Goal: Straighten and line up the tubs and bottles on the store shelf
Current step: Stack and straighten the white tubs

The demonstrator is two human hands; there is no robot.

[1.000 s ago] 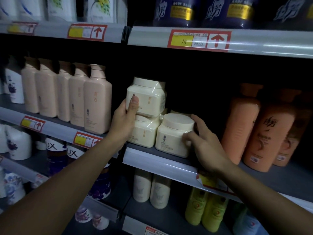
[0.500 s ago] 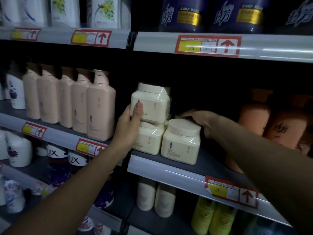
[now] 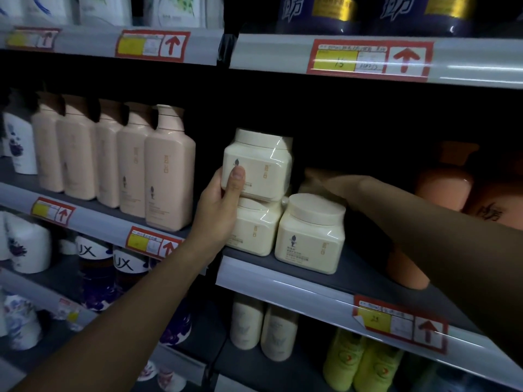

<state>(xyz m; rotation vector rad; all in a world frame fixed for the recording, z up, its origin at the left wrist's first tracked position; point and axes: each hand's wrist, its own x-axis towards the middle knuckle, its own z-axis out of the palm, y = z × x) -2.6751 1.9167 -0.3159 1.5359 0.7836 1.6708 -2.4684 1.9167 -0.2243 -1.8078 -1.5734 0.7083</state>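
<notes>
Three cream tubs stand on the middle shelf (image 3: 285, 287). The top cream tub (image 3: 264, 165) is stacked on a lower cream tub (image 3: 256, 230). My left hand (image 3: 218, 210) grips the top tub's left side, thumb on its front label. A third cream tub (image 3: 310, 236) stands to the right, at the shelf front. My right hand (image 3: 322, 181) reaches over and behind this third tub into the dark back of the shelf. It is blurred, and what it touches is hidden.
A row of pale pink pump bottles (image 3: 169, 171) stands left of the tubs. Orange bottles (image 3: 441, 188) stand to the right, partly behind my right forearm. Price rails with red arrow tags edge each shelf. More bottles fill the shelves above and below.
My right hand left the side of the third tub and went up and back behind it. My left hand stayed on the top tub. The view moved closer.
</notes>
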